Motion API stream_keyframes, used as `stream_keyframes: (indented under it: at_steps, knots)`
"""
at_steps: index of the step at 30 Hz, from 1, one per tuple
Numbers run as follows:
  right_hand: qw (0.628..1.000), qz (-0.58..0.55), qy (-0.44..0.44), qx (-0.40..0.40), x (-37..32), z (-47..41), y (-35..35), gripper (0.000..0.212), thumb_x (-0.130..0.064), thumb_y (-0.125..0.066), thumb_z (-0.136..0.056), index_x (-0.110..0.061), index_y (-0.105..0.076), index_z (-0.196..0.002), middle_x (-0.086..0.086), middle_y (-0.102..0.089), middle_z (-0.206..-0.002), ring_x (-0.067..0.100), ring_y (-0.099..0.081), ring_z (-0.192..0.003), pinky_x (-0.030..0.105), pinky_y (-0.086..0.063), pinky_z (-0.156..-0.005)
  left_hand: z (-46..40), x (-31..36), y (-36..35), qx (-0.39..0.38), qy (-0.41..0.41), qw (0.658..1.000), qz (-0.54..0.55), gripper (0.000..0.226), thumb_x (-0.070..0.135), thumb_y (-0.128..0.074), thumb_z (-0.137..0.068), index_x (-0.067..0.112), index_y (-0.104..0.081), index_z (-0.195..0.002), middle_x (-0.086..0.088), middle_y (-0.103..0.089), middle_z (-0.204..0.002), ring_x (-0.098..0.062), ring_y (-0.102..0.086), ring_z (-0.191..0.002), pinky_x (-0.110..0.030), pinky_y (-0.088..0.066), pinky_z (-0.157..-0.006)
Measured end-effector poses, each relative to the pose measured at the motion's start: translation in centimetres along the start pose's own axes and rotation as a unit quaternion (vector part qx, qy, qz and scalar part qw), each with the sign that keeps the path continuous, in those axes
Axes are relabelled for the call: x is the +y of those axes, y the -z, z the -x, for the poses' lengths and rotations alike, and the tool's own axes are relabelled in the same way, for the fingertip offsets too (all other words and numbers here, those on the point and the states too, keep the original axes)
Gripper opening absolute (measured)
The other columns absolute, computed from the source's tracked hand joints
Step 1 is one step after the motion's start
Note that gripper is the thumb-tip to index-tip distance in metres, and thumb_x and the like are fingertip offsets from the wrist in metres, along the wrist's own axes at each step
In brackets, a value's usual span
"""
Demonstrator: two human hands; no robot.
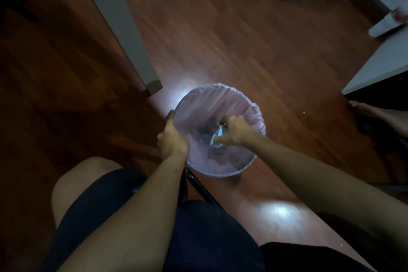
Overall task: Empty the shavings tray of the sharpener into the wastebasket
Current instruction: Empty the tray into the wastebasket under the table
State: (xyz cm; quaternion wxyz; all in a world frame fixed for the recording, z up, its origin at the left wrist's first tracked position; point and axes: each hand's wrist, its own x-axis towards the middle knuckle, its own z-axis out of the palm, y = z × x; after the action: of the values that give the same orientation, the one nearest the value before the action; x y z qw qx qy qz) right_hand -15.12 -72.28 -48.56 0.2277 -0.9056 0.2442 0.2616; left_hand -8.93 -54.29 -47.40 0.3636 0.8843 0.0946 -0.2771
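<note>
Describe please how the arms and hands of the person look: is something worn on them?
Both forearms are bare up to the frame edge; no sleeves show. The left hand and the right hand have no gloves, and no watch, bracelet or ring can be seen, though the picture is dim and a little blurred. Dark shorts cover the lap below the arms.

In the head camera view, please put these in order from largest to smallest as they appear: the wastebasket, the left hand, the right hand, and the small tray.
1. Wastebasket, clearly the largest.
2. Left hand and right hand: they look about alike, so I do not rank them.
3. Tray, smallest, though the right hand hides part of it.
</note>
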Motion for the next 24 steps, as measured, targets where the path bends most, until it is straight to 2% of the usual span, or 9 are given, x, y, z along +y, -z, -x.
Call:
stream_keyframes:
  at_steps: [3, 7, 11, 14, 19, 22, 24]
  knots:
    - [0.998, 0.055, 0.007, -0.001, -1.0, -1.0, -0.3, 0.060, -0.054, -0.063, -0.084, -0.003, -0.070, -0.116, 0.016, -0.075, -0.108, 0.033, -0.069, -0.099, 0.040, -0.055, -0.083, 0.0, 0.0, 0.0, -0.001, -0.009, 1.000, -0.007, 0.066, 0.009, -0.055, -0.086, 0.041, -0.039, -0.140, -0.019, -0.063, -0.118, -0.040, -0.063, -0.104, -0.043, -0.053, -0.087]
    - [0.995, 0.103, 0.007, 0.010, -2.2, -1.9, -0.6, 0.063, -0.060, -0.052, -0.088, -0.005, -0.073, -0.113, 0.017, -0.075, -0.104, 0.033, -0.069, -0.094, 0.041, -0.056, -0.080, 0.2, 0.0, -0.1, 0.005, -0.009, 1.000, -0.019, 0.067, 0.009, -0.054, -0.087, 0.041, -0.037, -0.142, -0.021, -0.062, -0.118, -0.041, -0.062, -0.104, -0.042, -0.052, -0.086]
    - [0.993, 0.115, 0.010, 0.017, -2.9, -2.3, -0.9, 0.063, -0.062, -0.055, -0.088, -0.007, -0.074, -0.113, 0.018, -0.074, -0.103, 0.032, -0.068, -0.096, 0.039, -0.050, -0.072, 0.1, -0.1, -0.3, 0.007, -0.008, 1.000, -0.028, 0.069, 0.006, -0.052, -0.085, 0.042, -0.036, -0.142, -0.020, -0.063, -0.117, -0.041, -0.063, -0.103, -0.041, -0.052, -0.084]
    - [0.994, 0.112, 0.005, 0.017, -2.9, -2.4, -1.1, 0.064, -0.061, -0.057, -0.087, -0.006, -0.073, -0.115, 0.019, -0.071, -0.108, 0.034, -0.066, -0.100, 0.039, -0.048, -0.075, 0.1, -0.3, -0.3, 0.009, -0.012, 0.999, -0.029, 0.068, 0.007, -0.052, -0.085, 0.042, -0.037, -0.141, -0.021, -0.063, -0.114, -0.042, -0.062, -0.102, -0.043, -0.052, -0.084]
    - [0.994, 0.106, -0.005, 0.007, -2.9, -2.4, -0.6, 0.062, -0.059, -0.057, -0.088, -0.003, -0.073, -0.107, 0.017, -0.074, -0.102, 0.028, -0.065, -0.082, 0.038, -0.051, -0.069, -0.3, -0.2, -0.5, 0.014, -0.012, 0.999, -0.032, 0.066, 0.007, -0.052, -0.084, 0.042, -0.039, -0.139, -0.021, -0.063, -0.113, -0.043, -0.063, -0.101, -0.043, -0.053, -0.085]
    - [0.993, 0.111, 0.002, -0.030, -3.1, -2.5, 0.2, 0.062, -0.063, -0.055, -0.087, -0.015, -0.071, -0.122, 0.012, -0.074, -0.111, 0.029, -0.068, -0.095, 0.038, -0.054, -0.078, -0.4, -0.2, -0.3, 0.018, -0.012, 0.999, -0.026, 0.063, 0.010, -0.055, -0.084, 0.040, -0.043, -0.138, -0.021, -0.064, -0.116, -0.042, -0.062, -0.103, -0.041, -0.052, -0.086]
    - [0.993, 0.104, -0.001, -0.050, -3.4, -2.4, 0.9, 0.061, -0.064, -0.057, -0.085, -0.016, -0.072, -0.119, 0.011, -0.073, -0.110, 0.027, -0.066, -0.092, 0.036, -0.052, -0.075, -0.5, 0.1, 0.0, 0.009, -0.002, 1.000, -0.022, 0.062, 0.017, -0.060, -0.084, 0.039, -0.043, -0.138, -0.018, -0.063, -0.120, -0.040, -0.062, -0.106, -0.039, -0.051, -0.086]
